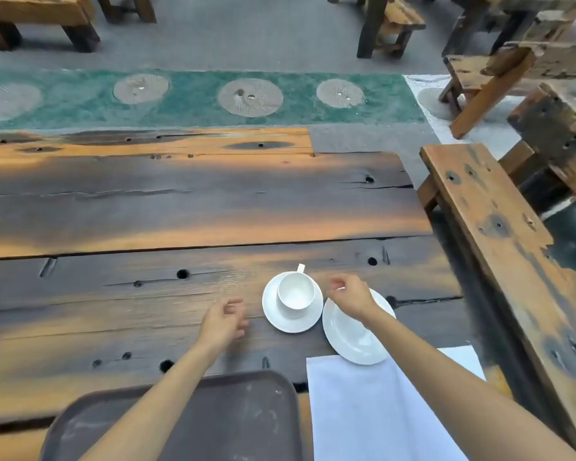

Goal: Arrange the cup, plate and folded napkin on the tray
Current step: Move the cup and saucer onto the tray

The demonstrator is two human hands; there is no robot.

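A white cup [296, 291] stands upright on a white saucer [280, 319] on the wooden table, its handle pointing away from me. Just right of it lies a white plate [353, 341], partly resting on a flat white napkin [363, 410]. A dark brown tray [246, 414] sits at the near edge, nothing on it. My left hand [225, 322] hovers left of the saucer, fingers loosely apart. My right hand [350, 296] is over the plate's far rim, fingers curled; I cannot tell if they grip the rim.
A wooden bench [499, 234] runs along the table's right side. More benches and stools stand on the grey floor beyond. The table [180, 201] stretches wide to the left and far side.
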